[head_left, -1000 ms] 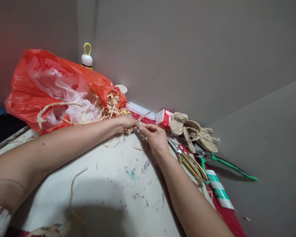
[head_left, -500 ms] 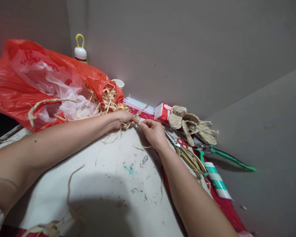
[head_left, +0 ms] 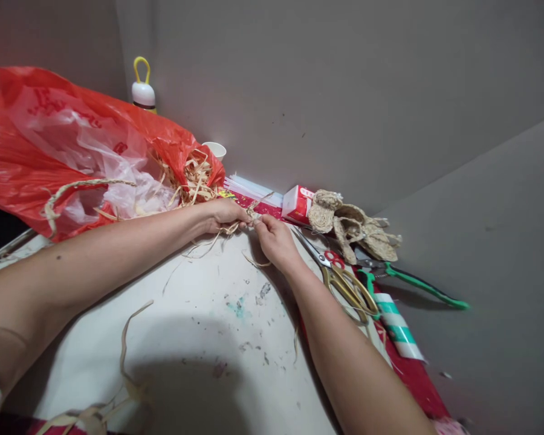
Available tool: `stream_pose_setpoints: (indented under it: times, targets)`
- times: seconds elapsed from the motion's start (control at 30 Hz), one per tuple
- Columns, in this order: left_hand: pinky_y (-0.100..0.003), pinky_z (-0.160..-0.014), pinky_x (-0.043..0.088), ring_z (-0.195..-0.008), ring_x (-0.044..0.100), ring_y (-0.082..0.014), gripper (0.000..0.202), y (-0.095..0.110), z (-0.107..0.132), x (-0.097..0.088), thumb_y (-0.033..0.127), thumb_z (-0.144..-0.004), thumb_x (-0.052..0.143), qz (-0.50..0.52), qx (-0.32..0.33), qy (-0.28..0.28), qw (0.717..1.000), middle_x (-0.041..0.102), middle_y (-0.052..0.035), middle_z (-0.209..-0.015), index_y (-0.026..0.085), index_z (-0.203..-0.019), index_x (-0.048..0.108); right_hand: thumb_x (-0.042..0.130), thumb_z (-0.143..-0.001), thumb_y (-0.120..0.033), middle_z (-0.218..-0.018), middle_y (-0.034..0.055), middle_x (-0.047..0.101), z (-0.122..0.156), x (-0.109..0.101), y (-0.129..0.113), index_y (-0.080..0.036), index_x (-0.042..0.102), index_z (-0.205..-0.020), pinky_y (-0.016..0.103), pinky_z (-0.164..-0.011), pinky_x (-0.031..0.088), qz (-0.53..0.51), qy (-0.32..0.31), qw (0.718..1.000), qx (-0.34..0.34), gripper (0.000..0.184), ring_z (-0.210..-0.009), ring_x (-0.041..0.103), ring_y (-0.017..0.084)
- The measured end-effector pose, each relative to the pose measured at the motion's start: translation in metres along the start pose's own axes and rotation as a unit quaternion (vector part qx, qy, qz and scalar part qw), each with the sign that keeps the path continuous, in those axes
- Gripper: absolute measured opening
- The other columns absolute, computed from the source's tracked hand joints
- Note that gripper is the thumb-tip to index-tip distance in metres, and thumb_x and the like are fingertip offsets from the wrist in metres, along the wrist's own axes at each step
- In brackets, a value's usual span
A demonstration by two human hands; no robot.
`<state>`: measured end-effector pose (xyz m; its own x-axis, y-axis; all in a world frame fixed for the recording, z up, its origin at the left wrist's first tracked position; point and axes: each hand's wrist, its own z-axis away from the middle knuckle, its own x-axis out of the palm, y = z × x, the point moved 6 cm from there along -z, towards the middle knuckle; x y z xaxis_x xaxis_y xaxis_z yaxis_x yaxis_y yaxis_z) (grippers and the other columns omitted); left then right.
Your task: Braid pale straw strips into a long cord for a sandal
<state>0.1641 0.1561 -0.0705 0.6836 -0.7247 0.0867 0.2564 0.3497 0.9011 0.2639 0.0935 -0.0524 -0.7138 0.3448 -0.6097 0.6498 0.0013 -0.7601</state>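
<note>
My left hand (head_left: 222, 215) and my right hand (head_left: 274, 239) meet at the far side of a white, paint-flecked table (head_left: 199, 320). Both pinch a thin plait of pale straw strands (head_left: 250, 216) between their fingertips, with loose ends (head_left: 208, 241) trailing under the left hand. Behind the left hand lies a red plastic bag (head_left: 72, 151) with straw spilling from its mouth (head_left: 193, 178).
A woven straw piece (head_left: 351, 232), gold-handled scissors (head_left: 344, 284), green-handled pruners (head_left: 412, 284) and a red-and-white small box (head_left: 298, 204) lie to the right. A striped roll (head_left: 396, 329), a white cup (head_left: 214, 148) and a yellow-handled bottle (head_left: 142, 87) stand by the grey walls. Loose strips (head_left: 127, 356) lie near me.
The view has drifted slightly, shifting everything up and left. Both hands stay together on the straw, the right fingers working a little closer to the left hand.
</note>
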Motion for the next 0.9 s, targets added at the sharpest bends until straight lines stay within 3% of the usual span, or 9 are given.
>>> stream_pose_setpoints:
  times: [0.2, 0.3, 0.37, 0.47, 0.53, 0.63, 0.77, 0.9]
  targets:
    - [-0.018, -0.036, 0.020, -0.032, 0.033, -0.0033, 0.029, 0.000, 0.000, 0.001, 0.005, -0.077, 0.051, -0.016, 0.009, 0.028, 0.999, 0.042, 0.0040, -0.037, 0.013, -0.050, 0.048, 0.043, -0.083, -0.036, -0.046, -0.0023, 0.048, 0.000, 0.004, 0.007, -0.022, 0.048, -0.055, 0.025, -0.046, 0.033, -0.004, -0.022, 0.999, 0.032, 0.031, -0.045, 0.043, 0.014]
    - [-0.019, -0.037, 0.021, -0.034, 0.034, -0.0038, 0.024, -0.001, -0.003, 0.001, 0.005, -0.074, 0.054, -0.027, 0.015, 0.034, 0.999, 0.044, 0.0043, -0.039, 0.012, -0.051, 0.050, 0.048, -0.081, -0.040, -0.046, 0.0013, 0.055, -0.003, -0.010, 0.008, -0.020, 0.055, -0.055, 0.026, -0.044, 0.035, 0.012, -0.029, 0.998, 0.051, 0.033, -0.043, 0.047, 0.015]
    - [-0.020, -0.038, 0.020, -0.034, 0.032, -0.0037, 0.021, -0.001, -0.003, 0.000, 0.006, -0.074, 0.056, -0.036, 0.019, 0.035, 0.999, 0.045, 0.0042, -0.039, 0.011, -0.053, 0.054, 0.057, -0.076, -0.037, -0.055, 0.0049, 0.062, -0.006, -0.028, 0.003, -0.019, 0.060, -0.059, 0.029, -0.051, 0.040, 0.040, 0.010, 0.998, 0.050, 0.025, -0.052, 0.053, 0.018]
    - [-0.021, -0.038, 0.017, -0.033, 0.030, -0.0034, 0.019, 0.000, -0.001, 0.000, 0.006, -0.075, 0.055, -0.048, 0.032, 0.038, 0.998, 0.045, 0.0043, -0.039, 0.010, -0.056, 0.057, 0.058, -0.075, -0.029, -0.080, 0.0107, 0.068, -0.008, -0.059, -0.016, -0.016, 0.066, -0.079, 0.036, -0.072, 0.043, 0.086, 0.148, 0.985, -0.005, 0.016, -0.073, 0.059, 0.023]
    - [-0.021, -0.038, 0.016, -0.032, 0.030, -0.0034, 0.020, 0.001, 0.000, 0.000, 0.006, -0.076, 0.054, -0.054, 0.041, 0.040, 0.997, 0.045, 0.0046, -0.039, 0.011, -0.057, 0.057, 0.059, -0.075, -0.027, -0.090, 0.0118, 0.068, -0.007, -0.063, -0.023, -0.015, 0.067, -0.087, 0.037, -0.080, 0.042, 0.055, 0.166, 0.985, -0.015, 0.019, -0.082, 0.060, 0.023]
    - [-0.022, -0.038, 0.017, -0.032, 0.031, -0.0037, 0.023, 0.001, 0.000, 0.000, 0.007, -0.077, 0.054, -0.063, 0.051, 0.040, 0.996, 0.045, 0.0047, -0.040, 0.012, -0.054, 0.055, 0.067, -0.068, -0.027, -0.082, 0.0077, 0.070, -0.008, -0.039, -0.014, -0.017, 0.068, -0.078, 0.036, -0.078, 0.044, -0.045, 0.039, 0.997, 0.049, 0.014, -0.081, 0.062, 0.024]
    - [-0.022, -0.038, 0.018, -0.032, 0.032, -0.0042, 0.026, 0.001, -0.002, 0.000, 0.007, -0.075, 0.055, -0.076, 0.068, 0.035, 0.994, 0.045, 0.0051, -0.040, 0.014, -0.049, 0.052, 0.068, -0.067, -0.029, -0.062, 0.0032, 0.066, -0.004, -0.008, 0.000, -0.018, 0.067, -0.064, 0.031, -0.059, 0.046, -0.110, -0.089, 0.985, 0.100, 0.011, -0.062, 0.060, 0.020]
    - [-0.022, -0.039, 0.018, -0.033, 0.031, -0.0048, 0.027, 0.001, -0.002, 0.000, 0.009, -0.074, 0.055, -0.089, 0.080, 0.030, 0.992, 0.045, 0.0051, -0.040, 0.016, -0.047, 0.052, 0.068, -0.067, -0.036, -0.047, -0.0030, 0.051, 0.003, 0.005, 0.006, -0.018, 0.061, -0.061, 0.020, -0.036, 0.030, -0.168, -0.161, 0.961, 0.153, 0.021, -0.039, 0.040, 0.009]
